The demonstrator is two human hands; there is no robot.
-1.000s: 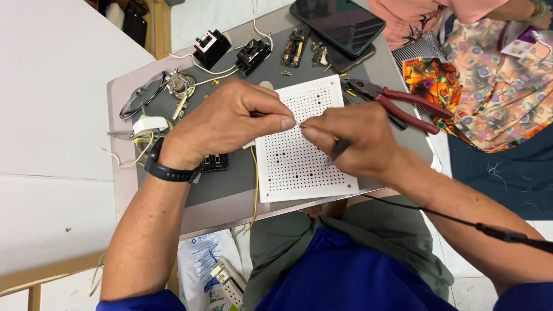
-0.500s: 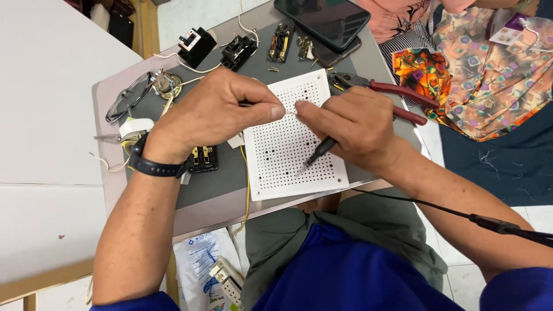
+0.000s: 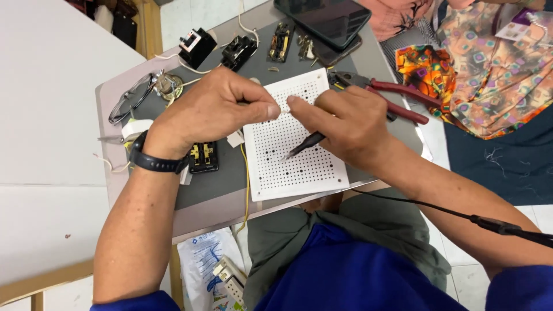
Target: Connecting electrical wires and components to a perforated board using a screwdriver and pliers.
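A white perforated board (image 3: 294, 167) lies on the grey table (image 3: 224, 190) in front of me. My left hand (image 3: 213, 112), with a black watch on the wrist, hovers over the board's upper left corner, thumb and forefinger pinched together. Whatever sits in the pinch is too small to see. My right hand (image 3: 348, 124) meets it fingertip to fingertip and holds a thin black pointed probe (image 3: 303, 145), whose tip slants down-left over the board's holes. A black cable (image 3: 438, 208) trails along my right forearm.
Red-handled pliers (image 3: 397, 98) lie right of the board, with a dark phone (image 3: 331, 20) beyond them. Black socket parts (image 3: 196, 46) (image 3: 239, 52) and glasses (image 3: 129, 103) lie at the back left. A black brass-contact part (image 3: 201, 156) and a yellow wire (image 3: 247, 184) sit beside the board. A person in patterned clothing (image 3: 489, 69) sits at the right.
Both hands stay pinched together over the board's upper part. The probe tip has swung lower across the board, and the view has shifted slightly.
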